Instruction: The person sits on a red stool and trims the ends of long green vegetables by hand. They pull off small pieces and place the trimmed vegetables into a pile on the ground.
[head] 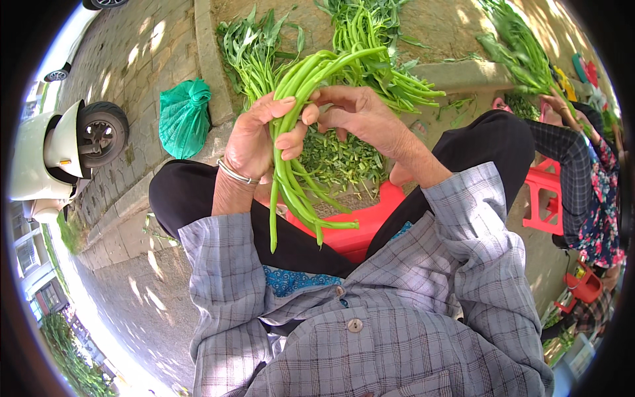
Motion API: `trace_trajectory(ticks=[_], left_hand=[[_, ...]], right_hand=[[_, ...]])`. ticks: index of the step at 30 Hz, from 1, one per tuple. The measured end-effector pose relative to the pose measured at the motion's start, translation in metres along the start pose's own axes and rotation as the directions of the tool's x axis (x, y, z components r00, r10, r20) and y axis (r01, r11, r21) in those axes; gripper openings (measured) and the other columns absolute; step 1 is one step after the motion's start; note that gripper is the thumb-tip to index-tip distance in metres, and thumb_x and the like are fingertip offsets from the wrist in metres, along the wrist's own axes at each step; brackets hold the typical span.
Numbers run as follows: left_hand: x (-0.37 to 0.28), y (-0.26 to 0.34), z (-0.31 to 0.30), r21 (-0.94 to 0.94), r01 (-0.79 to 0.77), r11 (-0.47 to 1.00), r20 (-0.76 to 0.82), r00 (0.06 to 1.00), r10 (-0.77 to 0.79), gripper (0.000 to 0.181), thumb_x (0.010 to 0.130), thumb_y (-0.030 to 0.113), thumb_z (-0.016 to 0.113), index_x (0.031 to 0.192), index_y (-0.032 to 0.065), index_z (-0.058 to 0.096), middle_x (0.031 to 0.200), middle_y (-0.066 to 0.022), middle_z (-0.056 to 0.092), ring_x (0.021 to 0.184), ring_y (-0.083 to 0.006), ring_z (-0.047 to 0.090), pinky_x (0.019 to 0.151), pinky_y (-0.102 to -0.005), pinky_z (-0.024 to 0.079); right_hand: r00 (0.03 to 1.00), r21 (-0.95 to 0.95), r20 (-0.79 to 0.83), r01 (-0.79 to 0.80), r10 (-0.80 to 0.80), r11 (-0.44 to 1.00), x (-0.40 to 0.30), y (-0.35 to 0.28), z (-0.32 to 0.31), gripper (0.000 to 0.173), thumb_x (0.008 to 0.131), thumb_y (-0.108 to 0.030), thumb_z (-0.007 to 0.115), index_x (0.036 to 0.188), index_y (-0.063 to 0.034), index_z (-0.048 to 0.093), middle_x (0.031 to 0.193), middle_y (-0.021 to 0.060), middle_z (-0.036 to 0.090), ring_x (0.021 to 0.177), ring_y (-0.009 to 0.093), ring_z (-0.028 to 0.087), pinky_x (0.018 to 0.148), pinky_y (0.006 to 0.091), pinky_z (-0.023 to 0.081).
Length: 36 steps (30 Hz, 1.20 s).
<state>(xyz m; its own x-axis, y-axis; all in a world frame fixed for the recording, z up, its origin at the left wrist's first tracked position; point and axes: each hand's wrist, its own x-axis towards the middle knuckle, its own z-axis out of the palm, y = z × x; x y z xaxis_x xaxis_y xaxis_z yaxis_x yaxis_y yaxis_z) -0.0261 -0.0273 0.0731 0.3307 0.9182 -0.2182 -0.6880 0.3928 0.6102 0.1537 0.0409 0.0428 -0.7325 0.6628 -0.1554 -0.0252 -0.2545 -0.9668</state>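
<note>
My left hand [265, 131], with a silver bangle at its wrist, grips a bunch of long green water spinach stems [307, 74]. The stems arch over the top of the hand, and their cut ends hang above my lap. From the other side my right hand [359, 116] meets the bunch, its thumb and fingers curled close to the left fingertips. Whether something thin is pinched there I cannot tell. Beneath both hands a heap of short green clippings [342, 159] covers the ground. Leafy bundles lie beyond it, one at the left [253, 54] and a larger one at the right [372, 64].
A red plastic stool [342, 233] shows between my knees. On the left are a tied green sack [183, 124] and a scooter wheel [101, 134]. At right, another person's hand [558, 104] holds leafy greens near a red stool [543, 198]. A concrete kerb [461, 77] runs ahead.
</note>
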Motion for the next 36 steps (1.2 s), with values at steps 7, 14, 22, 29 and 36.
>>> trace_trajectory(ticks=[7, 14, 22, 29, 36], left_hand=[[0.000, -0.003, -0.002, -0.049, 0.018, 0.999, 0.027, 0.999, -0.017, 0.036, 0.092, 0.018, 0.047, 0.118, -0.0061, 0.045, 0.089, -0.0088, 0.054, 0.046, -0.0073, 0.038, 0.042, -0.0213, 0.036], [0.000, 0.005, -0.002, 0.095, -0.036, 0.995, -0.052, 0.998, 0.041, 0.035, 0.091, 0.016, 0.048, 0.119, -0.0037, 0.046, 0.095, -0.0099, 0.056, 0.047, -0.0073, 0.040, 0.043, -0.0217, 0.038], [0.001, 0.002, -0.007, 0.308, 0.026, 0.951, -0.188, 0.982, 0.034, 0.029, 0.089, 0.016, 0.052, 0.111, -0.0026, 0.052, 0.091, -0.0096, 0.059, 0.050, -0.0089, 0.046, 0.045, -0.0238, 0.041], [0.000, 0.008, -0.011, 0.349, 0.019, 0.937, -0.225, 0.972, 0.065, 0.028, 0.089, 0.016, 0.052, 0.109, -0.0034, 0.051, 0.091, -0.0127, 0.061, 0.052, -0.0092, 0.047, 0.046, -0.0244, 0.042], [0.000, 0.007, -0.006, 0.419, 0.104, 0.902, -0.234, 0.972, -0.004, 0.028, 0.089, 0.016, 0.052, 0.108, -0.0045, 0.052, 0.087, -0.0176, 0.063, 0.050, -0.0104, 0.048, 0.045, -0.0246, 0.043]], right_hand=[[0.967, -0.058, 0.172, -0.179, 0.186, 0.982, -0.003, -0.005, -0.004, 0.021, 0.078, -0.023, 0.065, 0.086, -0.0033, 0.068, 0.070, -0.0003, 0.062, 0.052, 0.006, 0.052, 0.046, 0.0195, 0.038], [0.926, 0.055, 0.266, -0.292, 0.268, 0.955, -0.007, -0.016, -0.025, 0.019, 0.082, -0.017, 0.067, 0.087, 0.0020, 0.067, 0.071, 0.0029, 0.060, 0.043, 0.004, 0.043, 0.039, 0.0172, 0.030], [0.902, 0.132, 0.292, -0.366, 0.317, 0.921, -0.006, -0.026, -0.028, 0.018, 0.082, -0.014, 0.067, 0.091, 0.0015, 0.064, 0.071, 0.0060, 0.061, 0.040, 0.003, 0.038, 0.036, 0.0168, 0.027], [0.907, 0.122, 0.284, -0.357, 0.312, 0.926, -0.010, -0.029, -0.035, 0.020, 0.081, -0.015, 0.066, 0.093, 0.0017, 0.063, 0.070, 0.0058, 0.061, 0.040, 0.002, 0.038, 0.036, 0.0173, 0.026], [0.944, 0.019, 0.193, -0.275, 0.266, 0.961, -0.007, -0.028, -0.046, 0.022, 0.081, -0.016, 0.066, 0.095, 0.0010, 0.063, 0.070, 0.0031, 0.061, 0.043, 0.002, 0.039, 0.038, 0.0169, 0.027]])
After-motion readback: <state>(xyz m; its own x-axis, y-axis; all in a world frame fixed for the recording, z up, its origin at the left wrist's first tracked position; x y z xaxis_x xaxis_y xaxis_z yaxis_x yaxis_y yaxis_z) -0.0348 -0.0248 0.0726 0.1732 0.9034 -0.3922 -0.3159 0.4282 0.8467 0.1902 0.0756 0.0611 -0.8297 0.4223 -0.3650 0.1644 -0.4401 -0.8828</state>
